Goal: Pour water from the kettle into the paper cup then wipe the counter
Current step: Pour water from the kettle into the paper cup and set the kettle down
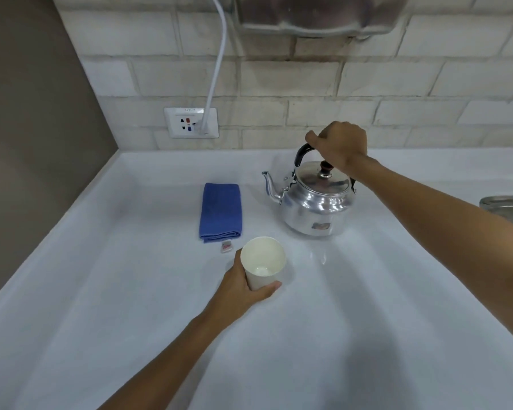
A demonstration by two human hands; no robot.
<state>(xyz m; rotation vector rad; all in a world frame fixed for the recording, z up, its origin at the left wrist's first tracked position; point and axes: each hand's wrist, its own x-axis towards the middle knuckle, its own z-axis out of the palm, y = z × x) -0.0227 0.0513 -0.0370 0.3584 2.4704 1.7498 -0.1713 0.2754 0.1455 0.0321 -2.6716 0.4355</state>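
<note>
On the white bench (131, 291), the silver kettle (314, 202) stands upright toward the back wall, with its spout (268, 184) pointing left. The right hand (339, 146) is clenched over the black handle (302, 152) at the top, arm reaching in from the right. The kettle looks to be resting on the bench, not yet lifted, though I cannot be sure of that from this angle.

The paper cup (262, 261) sits nearer the person and to the left of the kettle, upright, mouth open. The left hand (243, 288) is wrapped around its lower wall, steadying it. There is little or nothing inside the cup; pouring has not begun.

What matters for the pour: the spout's line runs left, while the cup lies forward and left of the kettle body, well clear of the spout tip. My guess is the right hand must lift and swing the spout toward the person, or the left hand bring the cup under it.

Only 1 folded blue cloth (221, 211) waits, lying left of the kettle and just behind the cup, closer to the left hand, long axis running front to back.
</note>
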